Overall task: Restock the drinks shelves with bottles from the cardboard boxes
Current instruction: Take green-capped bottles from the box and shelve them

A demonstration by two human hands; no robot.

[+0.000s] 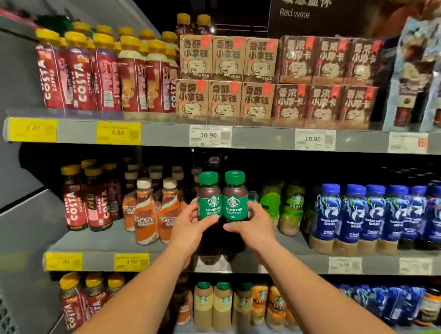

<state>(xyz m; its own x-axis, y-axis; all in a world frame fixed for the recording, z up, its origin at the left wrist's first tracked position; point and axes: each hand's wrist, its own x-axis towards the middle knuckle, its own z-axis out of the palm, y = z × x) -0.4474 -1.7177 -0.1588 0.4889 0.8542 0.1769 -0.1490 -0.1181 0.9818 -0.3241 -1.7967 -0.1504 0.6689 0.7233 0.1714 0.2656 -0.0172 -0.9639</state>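
Observation:
Two dark coffee bottles with green caps and green Americano labels stand side by side in front of the middle shelf [115,240]. My left hand [190,227] grips the left bottle [209,196] around its lower half. My right hand [251,223] grips the right bottle [235,195] the same way. Both bottles are upright and touch each other, held over a gap in the shelf between the orange Nescafe bottles [168,211] and green-labelled bottles [290,208]. No cardboard box is in view.
Red Costa bottles [76,201] fill the shelf's left end, blue bottles [371,216] the right. The top shelf holds Costa bottles [77,72] and brown carton packs [249,80]. The lower shelf has Starbucks bottles [212,306]. A grey side panel [1,226] closes the left.

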